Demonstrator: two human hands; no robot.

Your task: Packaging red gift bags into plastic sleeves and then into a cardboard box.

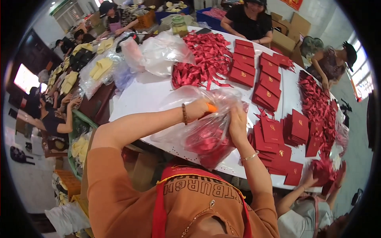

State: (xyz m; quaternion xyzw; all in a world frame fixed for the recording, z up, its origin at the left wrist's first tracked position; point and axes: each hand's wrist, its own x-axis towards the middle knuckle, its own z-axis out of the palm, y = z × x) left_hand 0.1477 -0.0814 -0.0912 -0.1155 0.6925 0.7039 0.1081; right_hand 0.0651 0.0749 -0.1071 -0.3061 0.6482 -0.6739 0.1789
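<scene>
My left hand [197, 110] is closed around a small orange object [211, 108] whose kind I cannot make out, and it lies against a clear plastic bag [204, 133]. Red ribboned items [208, 139] show through the bag, down near the table's front edge. Gripping the bag's gathered side from the right is my right hand [238, 123], its fingers partly behind the plastic. Right of that hand, red gift bags with gold marks [274, 131] lie in overlapping piles on the white table [137, 95].
A heap of red ribbons [204, 59] and a crumpled clear bag [162, 51] lie farther back. More ribbons [317, 107] line the right edge. Co-workers sit around the table; one person's hands [309, 178] hold red ribbons at lower right. Yellow slippers [101, 68] cover the left table.
</scene>
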